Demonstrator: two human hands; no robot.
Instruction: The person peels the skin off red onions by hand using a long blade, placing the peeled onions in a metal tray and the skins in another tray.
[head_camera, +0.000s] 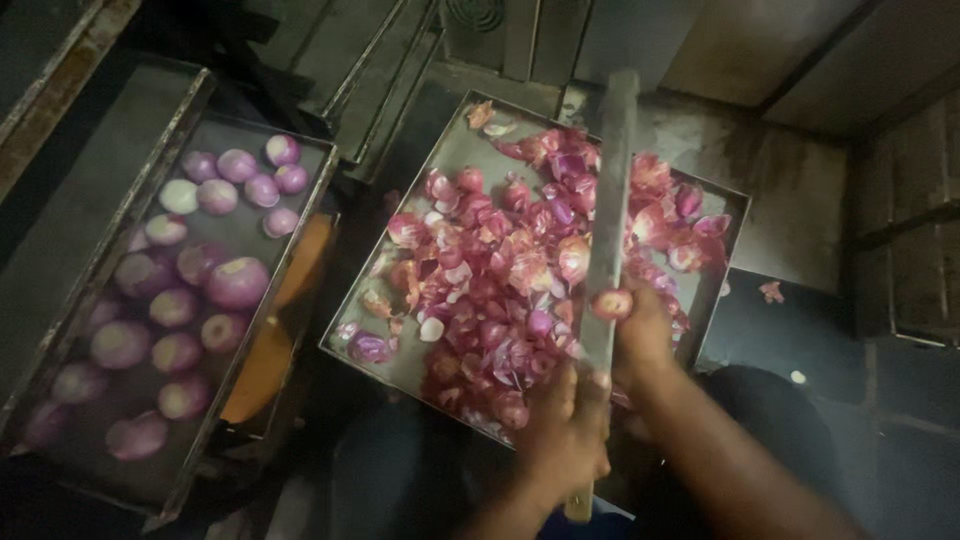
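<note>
My left hand (565, 430) is closed around the lower part of a long flat knife (612, 190), whose blade points away from me over a metal tray (455, 150). The tray is heaped with red onion skins and cut ends (500, 280). Just right of the blade, my right hand (642, 340) holds a small red onion (612, 303) pressed against the blade's edge. The knife's end (578, 508) sticks out below my left hand.
A second metal tray (150, 180) on the left holds several peeled pale purple onions (237, 282). Something orange (262, 370) shows under its right edge. Dark metal ledges and a wall lie behind. A scrap of peel (771, 291) lies right of the skins tray.
</note>
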